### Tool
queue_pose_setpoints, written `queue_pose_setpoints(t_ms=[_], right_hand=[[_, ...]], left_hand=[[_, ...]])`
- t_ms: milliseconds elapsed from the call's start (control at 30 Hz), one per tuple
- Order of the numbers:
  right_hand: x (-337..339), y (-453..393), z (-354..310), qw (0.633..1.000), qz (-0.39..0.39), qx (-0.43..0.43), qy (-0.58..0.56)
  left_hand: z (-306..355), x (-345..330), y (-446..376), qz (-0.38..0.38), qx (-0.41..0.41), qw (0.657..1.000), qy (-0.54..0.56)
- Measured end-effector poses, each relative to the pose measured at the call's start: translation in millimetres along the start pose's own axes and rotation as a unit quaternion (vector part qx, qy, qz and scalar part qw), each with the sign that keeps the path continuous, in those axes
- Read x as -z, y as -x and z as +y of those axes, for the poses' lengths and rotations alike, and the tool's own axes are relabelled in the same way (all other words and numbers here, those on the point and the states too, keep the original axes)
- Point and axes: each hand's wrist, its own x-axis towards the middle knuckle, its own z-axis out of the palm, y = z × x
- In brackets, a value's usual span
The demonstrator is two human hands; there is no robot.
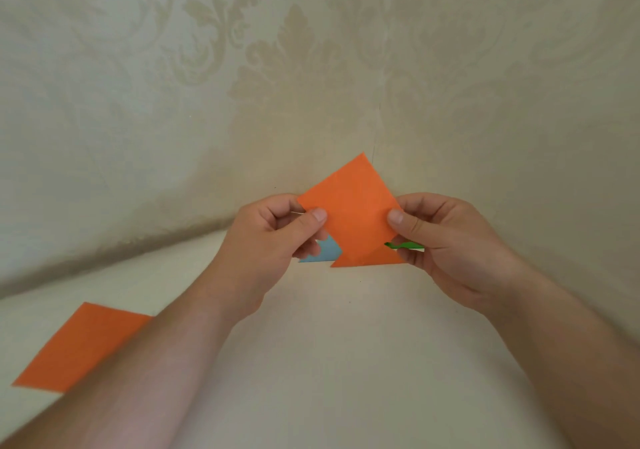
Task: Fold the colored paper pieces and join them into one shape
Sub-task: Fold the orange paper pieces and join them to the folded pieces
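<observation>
I am holding the folded orange paper piece (349, 220) up in the air above the far middle of the worktop (311, 362), close to the patterned wall (311, 67), with one corner pointing up like a diamond. A flap is turned across its lower end, so I judge a fold is under way and the joining is not yet started. My left hand (273, 237) is pinching the left corner between thumb and curled fingers, and my right hand (446, 240) is pinching the right corner the same way; gripping opposite corners is keeping the sheet taut and flat so the creases line up. The right hand is also tucking a small green scrap (405, 246) under its fingers; what it is I cannot tell. Behind the orange piece, a light blue paper piece (325, 251) is peeking out beside my left fingers; whether it is held or lying on the worktop I cannot tell. A second, flat orange sheet (79, 348) is lying near the worktop's left edge, partly under my left forearm, probably waiting its turn.
</observation>
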Motion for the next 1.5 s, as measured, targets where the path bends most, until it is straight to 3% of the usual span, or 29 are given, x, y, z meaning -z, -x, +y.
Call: queue_pose_setpoints(t_ms=[500, 700, 933, 1167, 1300, 1500], right_hand=[[0.7, 1.1, -0.3, 0.998, 0.043, -0.031, 0.025], [2.0, 0.6, 1.0, 0.997, 0.041, -0.044, 0.042], [-1.5, 3.1, 0.5, 0.994, 0.012, -0.035, 0.099], [-2.8, 3.8, 5.3, 0.994, -0.047, 0.013, 0.097], [-4.2, 5.0, 6.6, 0.993, -0.083, 0.016, 0.076], [-2.3, 0.8, 2.0, 0.997, 0.000, 0.005, -0.075]], left_hand=[[-0.7, -1.1, 0.5, 0.022, 0.016, 0.999, -0.023], [1.9, -3.3, 1.6, 0.009, 0.047, 0.998, 0.049], [2.0, -2.3, -0.8, 0.033, 0.065, 0.997, 0.013], [2.3, -7.5, 6.3, -0.041, 0.061, 0.995, -0.062], [2.7, -6.1, 5.9, -0.071, 0.072, 0.995, 0.014], [1.3, -5.3, -2.1, -0.061, 0.137, 0.975, 0.162]])
